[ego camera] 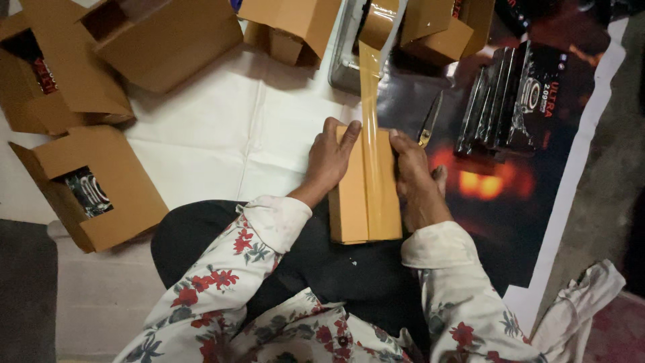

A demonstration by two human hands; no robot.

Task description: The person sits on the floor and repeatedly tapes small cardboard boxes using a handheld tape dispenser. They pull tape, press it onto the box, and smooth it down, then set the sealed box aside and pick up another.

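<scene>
A small brown cardboard box (355, 202) rests on my lap, closed, with a strip of brown packing tape (370, 94) running along its top and stretching up to a tape roll (377, 23) at the far edge. My left hand (329, 158) grips the box's left side, fingers over its top far corner. On the right edge of the box my right hand (415, 178) presses down beside the tape.
Several open cardboard boxes (101, 185) lie on the white sheet (222, 128) at left and along the top. A stack of black packaged items (504, 101) sits on a dark printed poster at right. Scissors (428, 124) lie near the box. A metal tray (342, 60) stands beyond.
</scene>
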